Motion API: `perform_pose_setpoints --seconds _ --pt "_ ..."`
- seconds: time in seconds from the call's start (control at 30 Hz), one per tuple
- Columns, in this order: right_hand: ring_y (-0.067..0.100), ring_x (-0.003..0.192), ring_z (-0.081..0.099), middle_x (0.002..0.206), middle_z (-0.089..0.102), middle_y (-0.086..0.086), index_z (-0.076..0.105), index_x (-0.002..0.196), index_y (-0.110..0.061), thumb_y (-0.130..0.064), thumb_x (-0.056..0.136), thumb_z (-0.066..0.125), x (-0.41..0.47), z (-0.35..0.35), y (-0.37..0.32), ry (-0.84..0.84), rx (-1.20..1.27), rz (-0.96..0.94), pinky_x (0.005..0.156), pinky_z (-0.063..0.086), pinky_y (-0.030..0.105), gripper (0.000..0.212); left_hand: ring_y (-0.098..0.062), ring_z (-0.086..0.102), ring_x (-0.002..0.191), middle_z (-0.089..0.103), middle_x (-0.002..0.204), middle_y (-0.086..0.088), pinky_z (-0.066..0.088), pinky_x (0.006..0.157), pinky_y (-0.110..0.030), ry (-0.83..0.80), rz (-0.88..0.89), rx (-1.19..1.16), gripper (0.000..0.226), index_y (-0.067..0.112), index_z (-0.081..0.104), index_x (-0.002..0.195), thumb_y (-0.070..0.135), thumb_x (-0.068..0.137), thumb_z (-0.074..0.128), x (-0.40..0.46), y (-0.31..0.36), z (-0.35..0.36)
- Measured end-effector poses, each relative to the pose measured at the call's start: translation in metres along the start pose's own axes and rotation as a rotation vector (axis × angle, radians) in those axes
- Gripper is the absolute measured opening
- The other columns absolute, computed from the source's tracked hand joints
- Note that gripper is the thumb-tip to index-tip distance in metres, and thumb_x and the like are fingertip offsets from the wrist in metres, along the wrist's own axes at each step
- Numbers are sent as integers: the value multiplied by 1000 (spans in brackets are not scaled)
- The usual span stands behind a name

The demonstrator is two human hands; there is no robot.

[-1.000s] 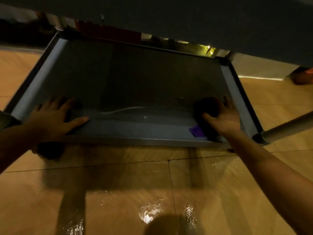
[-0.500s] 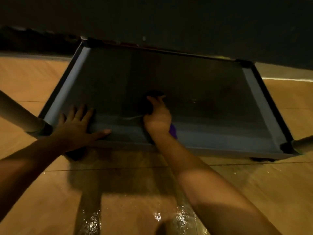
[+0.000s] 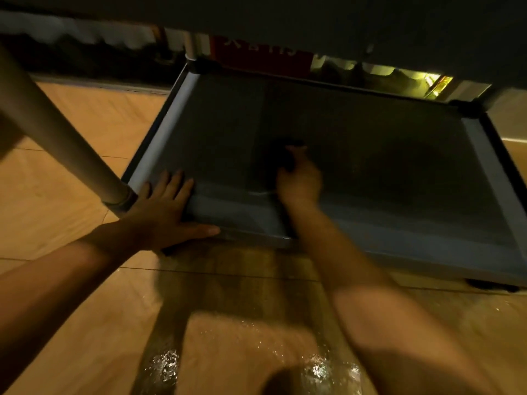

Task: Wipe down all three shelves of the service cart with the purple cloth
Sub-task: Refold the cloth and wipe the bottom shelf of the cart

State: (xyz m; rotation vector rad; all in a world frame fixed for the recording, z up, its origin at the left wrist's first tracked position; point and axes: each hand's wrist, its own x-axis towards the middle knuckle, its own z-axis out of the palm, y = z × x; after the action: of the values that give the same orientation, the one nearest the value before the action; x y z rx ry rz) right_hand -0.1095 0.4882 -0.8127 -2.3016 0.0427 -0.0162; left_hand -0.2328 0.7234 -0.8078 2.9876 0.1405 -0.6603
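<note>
I look down at the service cart's bottom shelf (image 3: 370, 155), a dark tray with a raised grey rim, close to the floor. My right hand (image 3: 299, 181) presses the cloth (image 3: 281, 153) onto the shelf near its middle left; in the shadow the cloth looks almost black and is mostly hidden under my fingers. My left hand (image 3: 162, 209) lies flat with fingers spread on the shelf's front left corner. The underside of the shelf above (image 3: 313, 21) fills the top of the view.
A thick metal cart leg (image 3: 57, 132) runs diagonally from the upper left down to the front left corner. A dark caster (image 3: 493, 286) shows under the right front. The glossy tan tile floor (image 3: 242, 323) surrounds the cart. A red sign (image 3: 262, 55) stands behind.
My right hand swept the cloth from the shelf's right front corner leftward to the middle, then slightly deeper. My left hand stayed on the front left corner. The view shifted left.
</note>
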Motion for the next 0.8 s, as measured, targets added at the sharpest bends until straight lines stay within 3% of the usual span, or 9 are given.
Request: perform_pose_setpoints --seconds 0.13,0.2,0.3,0.37,0.43,0.5,0.67,0.8 --pt "30 130 55 144 60 7 57 141 -21 -11 90 62 -66 61 -56 -225 23 -223 107 36 34 52 -28 6 155 1 169 -8 13 124 -51 153 -3 -356 150 16 -2 160 105 47 40 -9 -5 -9" --pt "29 132 54 146 58 6 56 142 -21 -11 92 60 -56 54 -56 -272 12 -279 109 38 35 51 -28 11 154 7 168 -9 17 123 -43 230 28 -365 145 15 3 160 101 52 47 -25 -11 -4" --pt "26 134 53 149 55 3 53 145 -25 -18 98 53 -9 26 -40 -185 -88 -222 108 38 30 47 -32 9 154 8 168 -15 11 122 -42 281 46 -74 130 10 5 159 95 65 34 -47 -10 22" --pt "28 135 52 149 55 7 50 146 -22 -20 100 52 24 5 -23 -25 -107 -114 106 37 31 46 -36 12 153 12 166 -19 15 124 -48 312 -29 -30 126 6 9 158 92 68 26 -45 0 28" --pt "30 136 50 149 53 11 49 147 -19 -21 101 52 35 4 -20 4 -61 -12 108 35 32 47 -37 12 153 12 166 -21 17 124 -51 306 -75 -22 125 5 8 158 93 70 22 -41 5 29" --pt "28 138 49 151 51 10 51 146 -18 -15 99 54 19 24 -33 -102 -3 -28 111 33 30 47 -36 8 154 7 167 -20 11 124 -49 301 -62 -1 126 6 4 158 95 70 19 -39 3 30" --pt "29 130 56 140 62 9 63 135 -16 -7 88 66 -58 54 -60 -500 2 -486 111 38 35 48 -29 -4 155 -5 168 -13 -2 121 -42 190 -53 -34 140 13 -9 158 106 56 12 -39 -9 27" --pt "25 125 59 134 66 5 67 131 -20 -34 91 69 -66 29 -43 -514 -56 -557 105 46 37 42 -26 -9 154 -11 168 -8 -7 115 -38 120 -77 -45 141 17 -15 157 108 53 16 -39 -6 21"
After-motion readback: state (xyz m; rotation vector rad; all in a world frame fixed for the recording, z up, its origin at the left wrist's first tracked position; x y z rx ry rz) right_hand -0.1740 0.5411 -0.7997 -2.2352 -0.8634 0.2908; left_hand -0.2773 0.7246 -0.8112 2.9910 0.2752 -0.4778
